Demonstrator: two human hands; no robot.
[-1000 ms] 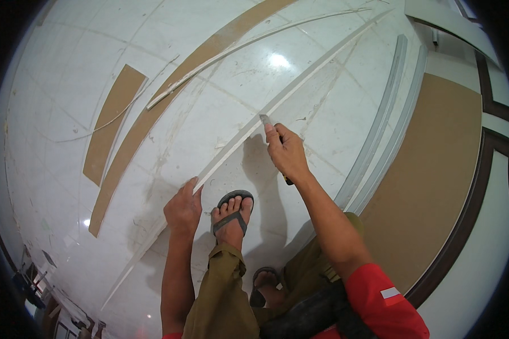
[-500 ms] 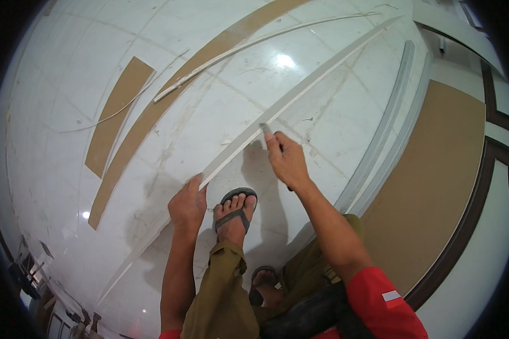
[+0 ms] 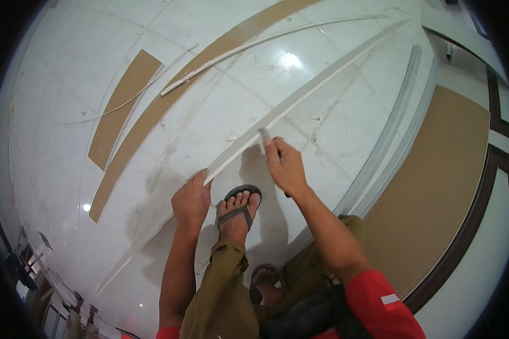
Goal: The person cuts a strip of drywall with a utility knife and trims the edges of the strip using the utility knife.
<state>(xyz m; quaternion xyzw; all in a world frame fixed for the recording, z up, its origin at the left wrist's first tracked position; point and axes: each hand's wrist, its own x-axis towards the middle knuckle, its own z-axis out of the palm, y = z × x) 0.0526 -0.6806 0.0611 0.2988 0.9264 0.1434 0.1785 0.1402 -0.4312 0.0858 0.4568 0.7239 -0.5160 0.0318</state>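
The left hand [image 3: 191,200] grips a strip [image 3: 274,114]; the right hand [image 3: 287,166], probably a knife [image 3: 263,133].

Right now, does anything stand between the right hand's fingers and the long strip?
Only the blade the right hand holds, its tip right by the strip. Nothing else visible is in the way: the left hand grips the strip lower in view, and the left foot is beside it.

The bare left forearm [image 3: 180,265] points far, ending in the bare left hand [image 3: 191,200], fingers pinched. The bare right forearm [image 3: 335,234] slants far-left to the bare right hand [image 3: 287,166], fingers curled, thumb extended.
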